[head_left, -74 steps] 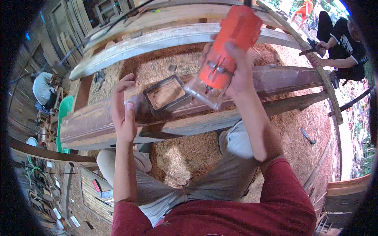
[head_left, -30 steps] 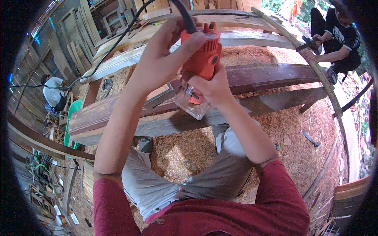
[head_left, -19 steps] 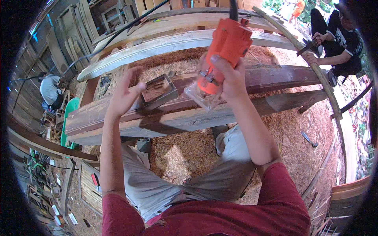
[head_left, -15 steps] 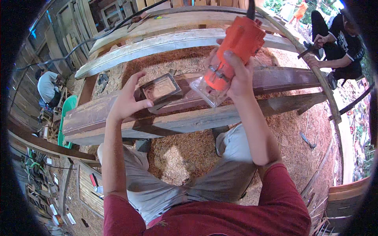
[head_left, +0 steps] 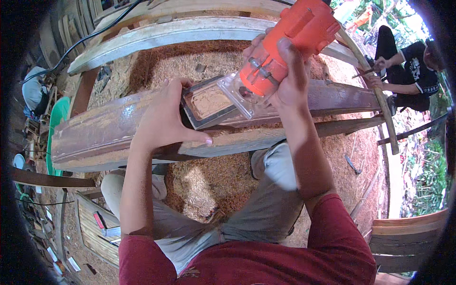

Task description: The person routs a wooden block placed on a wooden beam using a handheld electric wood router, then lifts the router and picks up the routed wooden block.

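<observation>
My right hand grips an orange handheld router with a clear plastic base, tilted over a dark-rimmed rectangular block whose recess holds pale wood dust. The block rests on a long reddish-brown wooden beam, partly under the router's base. My left hand is open at the block's left side, thumb and fingers spread round it; whether the fingertips touch it I cannot tell.
A co-worker crouches right, hands at a wooden pole. Another person bends at far left, near a green plastic chair. Pale planks lie behind the beam, a black cord runs upper left, and shavings cover the ground.
My left hand has come rightward to surround the block's left side. The router in my right hand has risen slightly, and the view has shifted. Earlier both hands were on the router.
</observation>
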`<action>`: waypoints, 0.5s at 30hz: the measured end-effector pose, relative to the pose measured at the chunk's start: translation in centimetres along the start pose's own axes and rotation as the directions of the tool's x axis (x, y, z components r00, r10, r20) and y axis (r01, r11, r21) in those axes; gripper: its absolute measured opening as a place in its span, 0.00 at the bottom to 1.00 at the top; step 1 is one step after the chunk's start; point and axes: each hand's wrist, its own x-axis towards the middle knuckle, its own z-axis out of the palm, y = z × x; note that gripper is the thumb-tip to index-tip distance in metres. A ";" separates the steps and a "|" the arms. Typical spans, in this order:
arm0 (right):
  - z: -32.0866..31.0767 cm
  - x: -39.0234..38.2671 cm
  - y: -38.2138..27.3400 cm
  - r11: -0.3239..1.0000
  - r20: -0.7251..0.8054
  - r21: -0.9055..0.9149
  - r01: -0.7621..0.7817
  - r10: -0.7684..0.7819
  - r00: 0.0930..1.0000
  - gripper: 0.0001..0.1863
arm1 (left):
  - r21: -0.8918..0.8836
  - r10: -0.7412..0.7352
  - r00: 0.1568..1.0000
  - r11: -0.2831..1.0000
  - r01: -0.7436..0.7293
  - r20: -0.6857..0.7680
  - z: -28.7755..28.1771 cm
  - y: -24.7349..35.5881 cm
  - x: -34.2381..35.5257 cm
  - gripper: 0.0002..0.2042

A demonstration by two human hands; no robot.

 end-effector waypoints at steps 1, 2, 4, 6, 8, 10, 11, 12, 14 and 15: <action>0.7 -0.1 0.2 1.000 0.006 -0.008 -0.007 0.007 1.000 0.30 | 0.047 0.024 0.999 0.999 -0.023 -0.027 -0.1 0.0 -0.2 0.59; 1.3 -0.2 0.5 0.999 0.005 -0.026 -0.030 0.030 1.000 0.31 | 0.037 0.020 0.999 0.999 -0.019 -0.032 -0.3 0.1 -0.3 0.59; 2.3 -0.3 0.9 0.997 0.005 -0.054 -0.059 0.059 0.998 0.31 | 0.004 -0.025 1.000 1.000 0.025 -0.019 -0.5 0.2 -0.5 0.59; 3.1 -0.3 1.1 0.993 0.043 -0.118 -0.010 0.016 0.999 0.28 | 0.008 -0.027 0.999 1.000 0.028 -0.032 -0.2 -0.1 -0.5 0.59; 3.6 -0.2 1.5 0.989 0.037 -0.149 -0.019 0.025 0.999 0.26 | 0.019 -0.030 0.999 0.999 0.031 -0.043 -0.1 -0.2 -0.7 0.59; 3.9 -0.1 1.8 0.983 0.030 -0.181 -0.025 0.031 0.999 0.25 | 0.059 0.004 0.996 0.998 0.001 -0.090 0.1 -0.3 -0.9 0.58; 4.0 -0.1 2.0 0.974 0.038 -0.227 -0.007 0.016 0.999 0.24 | 0.053 0.006 0.996 0.999 -0.001 -0.091 0.1 -0.1 -0.9 0.58; 4.0 0.0 2.2 0.962 0.047 -0.272 0.012 0.001 0.999 0.23 | 0.020 -0.022 0.997 1.000 0.024 -0.072 0.0 0.1 -0.8 0.58; 4.1 0.0 2.6 0.951 0.055 -0.306 0.039 -0.023 0.998 0.22 | -0.011 -0.052 0.997 0.999 0.052 -0.051 0.0 0.3 -0.9 0.58; 4.1 0.0 2.7 0.939 0.063 -0.338 0.068 -0.049 0.997 0.21 | 0.011 -0.042 0.997 0.999 0.043 -0.064 0.1 0.2 -0.9 0.58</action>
